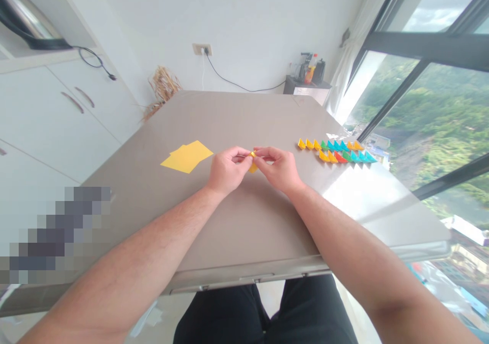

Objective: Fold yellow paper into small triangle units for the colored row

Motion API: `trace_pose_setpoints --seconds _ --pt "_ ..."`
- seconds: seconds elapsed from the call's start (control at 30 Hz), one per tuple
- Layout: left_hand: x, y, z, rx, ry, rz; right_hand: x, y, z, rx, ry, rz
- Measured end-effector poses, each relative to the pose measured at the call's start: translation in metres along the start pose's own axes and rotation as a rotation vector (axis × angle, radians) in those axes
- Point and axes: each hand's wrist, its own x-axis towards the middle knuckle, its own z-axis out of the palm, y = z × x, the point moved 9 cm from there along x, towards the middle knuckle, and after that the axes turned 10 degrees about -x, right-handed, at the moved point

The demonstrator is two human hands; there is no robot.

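Note:
Between my fingertips, just above the middle of the table, is a small piece of folded yellow paper (252, 168). My left hand (228, 170) pinches it from the left with thumb and forefinger. From the other side my right hand (278, 169) pinches it too, the two thumbs almost meeting. Most of the folds are covered by my fingers. To the left lie a few flat yellow paper sheets (187, 156), overlapping. On the right, two rows of small folded paper boats (336, 156) stand in yellow, green, blue, red and orange.
The grey-brown table (244, 227) has its front edge close to my legs. A large window (439, 105) runs along the right. White cabinets (49, 110) with a kettle (30, 18) stand left. A small stand (305, 90) with bottles is behind the table.

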Motion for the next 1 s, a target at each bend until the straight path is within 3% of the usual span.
trace_pose_setpoints --seconds 0.23,0.63,1.0 --pt "-0.001 -0.002 0.002 -0.101 -0.004 -0.064 0.0 0.004 0.0 -0.054 0.006 0.026" --pt "0.0 -0.008 0.0 -0.031 -0.008 -0.097 -0.002 -0.001 0.001 -0.085 -0.006 -0.007" --pt "-0.001 0.014 0.003 0.135 -0.048 0.057 0.001 0.006 0.004 0.034 -0.045 0.064"
